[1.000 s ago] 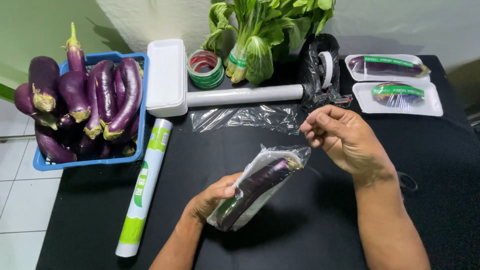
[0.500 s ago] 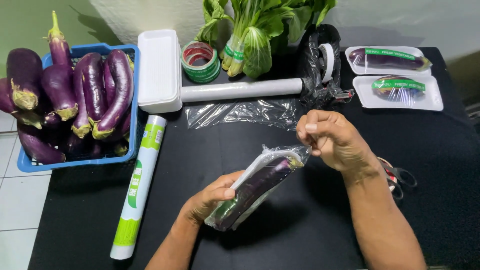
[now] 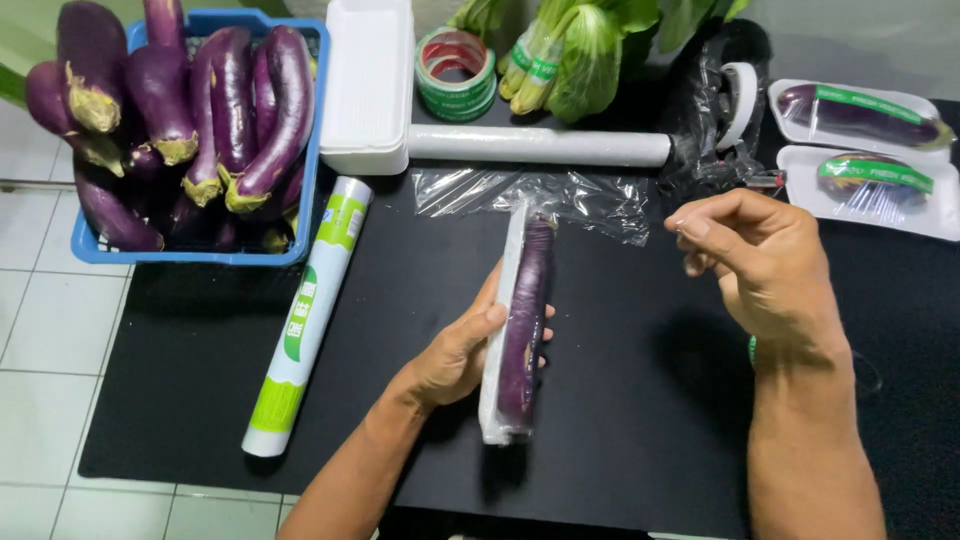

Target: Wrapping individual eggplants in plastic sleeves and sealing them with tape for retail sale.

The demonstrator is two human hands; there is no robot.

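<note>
Below, the left hand (image 3: 455,350) grips a wrapped eggplant (image 3: 524,320) on its white tray (image 3: 497,330), fingers curled around the tray's edge. Beyond the fingertips lies loose plastic film (image 3: 560,192). Nearby, the right hand (image 3: 765,265) hovers apart with fingers loosely pinched, holding nothing visible.

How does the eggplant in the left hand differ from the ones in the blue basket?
The held eggplant lies on a white foam tray under clear film, gripped on edge by the left hand; the basket eggplants are bare and piled loose in the blue basket. The basket ones show their stem caps; the held one's isn't visible. Both are long and purple.
</note>
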